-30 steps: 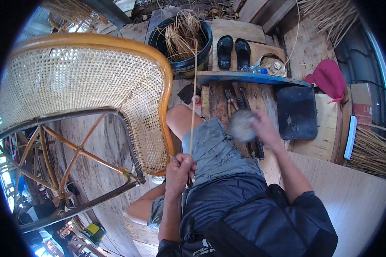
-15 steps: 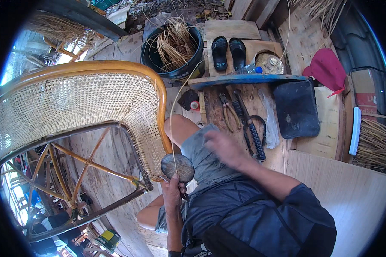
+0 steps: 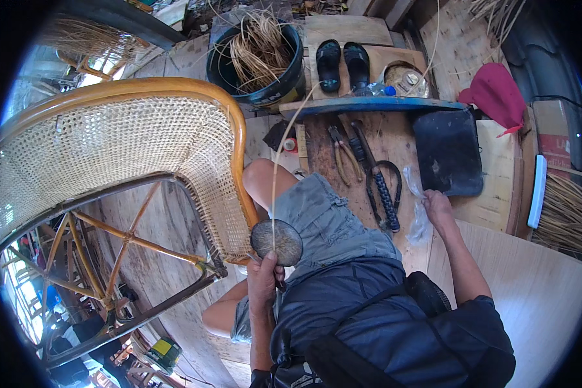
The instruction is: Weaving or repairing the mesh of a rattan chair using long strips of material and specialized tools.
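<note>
My left hand (image 3: 262, 279) is closed at the near edge of a round dark disc (image 3: 283, 238), its thumb pressing a thin pale rattan strip (image 3: 276, 181) against it. The strip arches up and away from the disc. Just left of this hand stands the corner of a chair frame with woven cane webbing (image 3: 123, 143), edged by a varnished rattan rim (image 3: 238, 139). Over on the right, my right hand (image 3: 438, 210) pinches a crumpled clear plastic bag (image 3: 420, 226) lying on the board. The fingertips are partly lost against the bag.
Pliers (image 3: 344, 155) and a black tool with a braided handle (image 3: 386, 194) lie on the board beside a black tray (image 3: 447, 154). Beyond the blue-edged plank (image 3: 368, 105) are slippers (image 3: 328, 64) and a bucket (image 3: 291, 90) of rattan strips. A red cap (image 3: 498, 97) lies far right.
My right hand has swung from over my lap rightward to the plastic bag, which has shifted nearer and bunched up. My left hand has moved slightly right and away with the disc and strip.
</note>
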A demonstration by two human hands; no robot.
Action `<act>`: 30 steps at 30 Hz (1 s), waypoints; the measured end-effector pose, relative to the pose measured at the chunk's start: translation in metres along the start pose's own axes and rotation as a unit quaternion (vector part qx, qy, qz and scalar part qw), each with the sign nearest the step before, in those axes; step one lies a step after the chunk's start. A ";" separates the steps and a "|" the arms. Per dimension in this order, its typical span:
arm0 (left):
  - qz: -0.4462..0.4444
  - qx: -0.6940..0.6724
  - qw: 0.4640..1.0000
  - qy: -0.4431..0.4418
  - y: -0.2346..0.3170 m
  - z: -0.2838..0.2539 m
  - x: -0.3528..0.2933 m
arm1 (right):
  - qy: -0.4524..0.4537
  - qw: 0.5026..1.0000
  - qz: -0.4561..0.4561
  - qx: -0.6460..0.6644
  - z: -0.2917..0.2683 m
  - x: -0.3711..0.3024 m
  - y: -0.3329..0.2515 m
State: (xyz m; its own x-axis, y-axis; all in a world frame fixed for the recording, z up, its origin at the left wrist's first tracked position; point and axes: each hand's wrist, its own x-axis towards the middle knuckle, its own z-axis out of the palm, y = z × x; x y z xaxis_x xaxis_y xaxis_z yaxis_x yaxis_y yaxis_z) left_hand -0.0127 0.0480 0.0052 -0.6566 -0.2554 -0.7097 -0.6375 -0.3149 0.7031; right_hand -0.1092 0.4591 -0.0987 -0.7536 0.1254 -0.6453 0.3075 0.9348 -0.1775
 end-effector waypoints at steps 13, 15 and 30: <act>-0.007 -0.028 0.999 -0.018 -0.007 -0.001 0.007 | 0.295 0.917 -0.188 0.193 0.005 0.005 -0.024; -0.015 -0.015 1.000 -0.019 -0.008 0.000 0.009 | 0.341 0.885 -0.234 0.213 -0.010 0.023 -0.040; -0.143 -0.218 0.923 -0.282 0.030 0.110 0.056 | 0.362 0.831 -0.389 0.167 -0.011 -0.025 -0.120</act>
State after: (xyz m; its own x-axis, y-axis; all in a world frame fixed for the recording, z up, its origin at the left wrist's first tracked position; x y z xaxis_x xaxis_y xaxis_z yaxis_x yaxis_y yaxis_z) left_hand -0.1128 0.1246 -0.0085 -0.6709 0.3729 -0.6410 -0.6747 -0.6657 0.3189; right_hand -0.1330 0.3477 -0.0532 -0.9144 -0.1936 0.3555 -0.3832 0.6968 -0.6063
